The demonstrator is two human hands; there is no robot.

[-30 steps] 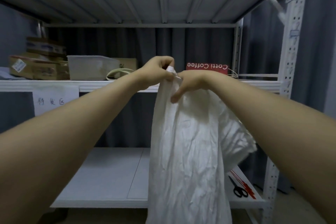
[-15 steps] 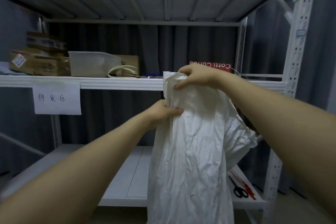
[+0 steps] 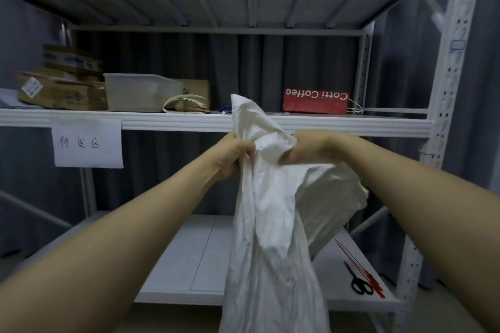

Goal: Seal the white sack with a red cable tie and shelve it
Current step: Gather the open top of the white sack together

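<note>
White sack (image 3: 273, 238) hangs in front of a metal shelving unit, its neck bunched between two hands. The left hand (image 3: 234, 155) curls its fingers tightly around the gathered fabric. The right hand (image 3: 305, 147) grips it just beside, fingers curled under. Red cable ties (image 3: 359, 267) lie beside what look like black scissors (image 3: 358, 282) on the lower shelf (image 3: 189, 251).

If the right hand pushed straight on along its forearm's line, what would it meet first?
The bunched neck of the white sack, which the right hand itself grips; just beyond that, probably the left hand, though depth is unclear.
</note>
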